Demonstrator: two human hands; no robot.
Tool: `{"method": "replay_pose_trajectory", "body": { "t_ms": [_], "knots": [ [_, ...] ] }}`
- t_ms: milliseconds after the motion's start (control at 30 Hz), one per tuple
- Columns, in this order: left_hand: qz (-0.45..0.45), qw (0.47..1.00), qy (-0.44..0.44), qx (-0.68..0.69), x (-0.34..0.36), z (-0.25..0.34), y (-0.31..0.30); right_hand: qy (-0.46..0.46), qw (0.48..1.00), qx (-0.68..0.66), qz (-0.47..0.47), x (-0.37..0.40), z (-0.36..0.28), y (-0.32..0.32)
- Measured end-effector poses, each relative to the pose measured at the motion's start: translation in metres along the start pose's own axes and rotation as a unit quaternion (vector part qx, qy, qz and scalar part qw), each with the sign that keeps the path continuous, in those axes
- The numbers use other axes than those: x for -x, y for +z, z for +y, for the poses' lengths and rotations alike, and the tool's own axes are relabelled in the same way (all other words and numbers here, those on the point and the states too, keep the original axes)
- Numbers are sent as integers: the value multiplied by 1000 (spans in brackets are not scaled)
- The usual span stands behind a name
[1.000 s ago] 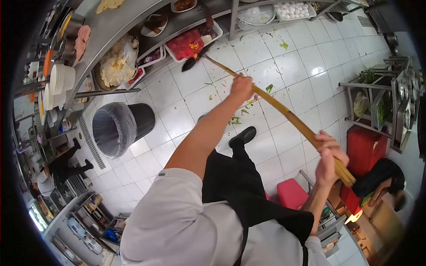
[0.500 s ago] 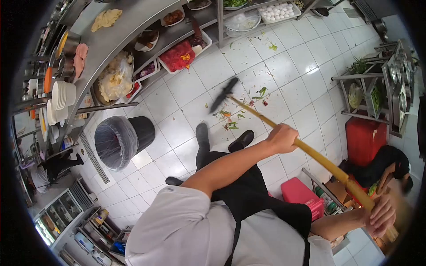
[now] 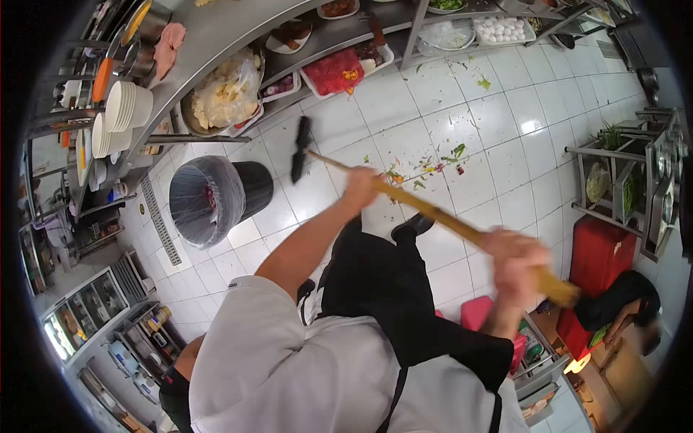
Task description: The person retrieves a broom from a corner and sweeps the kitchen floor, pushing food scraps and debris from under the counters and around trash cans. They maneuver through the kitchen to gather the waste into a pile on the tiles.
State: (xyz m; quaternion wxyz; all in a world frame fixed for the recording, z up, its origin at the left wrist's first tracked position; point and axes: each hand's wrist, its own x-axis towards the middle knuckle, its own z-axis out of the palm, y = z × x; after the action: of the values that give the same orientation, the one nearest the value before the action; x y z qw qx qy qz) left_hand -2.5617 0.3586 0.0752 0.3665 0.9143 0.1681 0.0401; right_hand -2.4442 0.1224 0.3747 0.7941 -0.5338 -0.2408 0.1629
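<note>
My left hand [image 3: 363, 189] is closed round the yellow pole of a broom [image 3: 426, 211], nearer its black head [image 3: 300, 149]. Farther up the pole, near its thick end, my right hand [image 3: 514, 261] is wrapped round it, blurred by motion. The broom head is over the white tiled floor [image 3: 509, 184], between the lined bin and the shelving; whether it touches the floor I cannot tell. Green, orange and red food scraps [image 3: 437, 168] lie scattered on the tiles to the right of the head.
A black bin with a clear liner [image 3: 206, 202] stands at left. Steel shelving [image 3: 281, 76] with food trays runs along the top. At right are a rack [image 3: 613, 162], a red box [image 3: 603, 249] and a bent-over person [image 3: 621, 303]. Another person's dark clothing [image 3: 173, 400] shows at lower left.
The broom head has swung left, away from the scraps towards the bin. Both my hands have moved left with the pole. The view has shifted, and another person's arm now shows at lower left.
</note>
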Motion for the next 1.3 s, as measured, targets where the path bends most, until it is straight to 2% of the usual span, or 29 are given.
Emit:
{"method": "replay_pose_trajectory", "body": {
  "t_ms": [33, 67, 100, 167, 200, 233, 267, 333, 367, 400, 467, 500, 533, 567, 600, 633, 667, 700, 733, 800, 900, 933, 1033, 1133, 1200, 1233, 1267, 1300],
  "knots": [
    [-15, 998, 38, 50, -12, 38, 2, -42, 999, -9, 6, -17, -26, -2],
    [-68, 991, 16, 113, -22, 63, 17, -68, 997, 8, -28, -31, -52, -3],
    [-45, 979, 74, 184, -28, 83, 25, -101, 991, 16, -82, -45, -73, 9],
    [-109, 950, 150, 249, -44, 120, 7, -124, 981, 39, -144, -52, -106, 21],
    [-125, 953, 141, 238, -51, 133, -5, -129, 979, 45, -152, -52, -118, 31],
    [-143, 954, 133, 227, -55, 145, -18, -148, 978, 80, -122, -47, -129, 40],
    [-160, 955, 122, 216, -55, 151, -34, -189, 969, 94, -128, -45, -143, 44],
    [-103, 961, 128, 222, -39, 161, -64, -209, 969, 14, -134, -26, -173, 49],
    [-77, 963, 128, 224, -31, 162, -78, -188, 970, -52, -143, -21, -180, 56],
    [-127, 969, 87, 193, -25, 156, -94, -183, 964, -96, -167, -23, -173, 59],
    [-10, 981, 126, 145, -6, 117, -101, -169, 944, -186, -215, -21, -148, 56],
    [-133, 985, 76, 76, -8, 87, -110, -164, 955, -16, -246, -22, -126, 52],
    [-79, 990, 105, 44, -2, 53, -122, -107, 964, 44, -238, -26, -95, 66],
    [-75, 993, 81, 52, 1, 21, -137, -49, 965, 105, -234, -31, -64, 79],
    [-78, 996, 29, -17, 4, -19, -134, -21, 986, 38, -162, -28, -10, 96],
    [-56, 998, 7, 6, 11, -39, -143, -3, 996, -33, -87, -26, 44, 112],
    [14, 1000, 19, -1, 18, -94, -122, 9, 996, 23, -85, -34, 85, 128],
    [7, 998, -70, 6, 23, -121, -123, 21, 993, 78, -85, -42, 127, 144],
    [30, 995, -91, 11, 22, -134, -130, 78, 990, -50, -108, -49, 133, 165],
    [73, 991, -109, 2, 8, -143, -134, 77, 988, -115, -71, -72, 140, 189],
    [110, 991, -75, -16, 6, -134, -128, 54, 995, -19, -86, -82, 130, 189],
    [126, 990, -62, -18, 5, -124, -123, 42, 995, -25, -83, -80, 122, 186],
    [112, 983, -110, 91, 4, -70, -98, 25, 998, -19, -54, -70, 85, 168],
    [74, 988, -66, 121, -18, 3, -68, 17, 1000, -10, -5, -73, 30, 137],
    [51, 982, 26, 178, -31, 35, -36, -20, 998, 19, 53, -64, -3, 115],
    [-31, 987, 22, 157, -37, 60, -39, -50, 998, -4, 35, -58, -15, 98],
    [-11, 976, 86, 198, -39, 76, -30, -79, 996, -11, 28, -50, -30, 84],
    [-36, 980, 107, 162, -42, 93, -25, -114, 993, 16, 16, -44, -47, 67]
  ]
}}
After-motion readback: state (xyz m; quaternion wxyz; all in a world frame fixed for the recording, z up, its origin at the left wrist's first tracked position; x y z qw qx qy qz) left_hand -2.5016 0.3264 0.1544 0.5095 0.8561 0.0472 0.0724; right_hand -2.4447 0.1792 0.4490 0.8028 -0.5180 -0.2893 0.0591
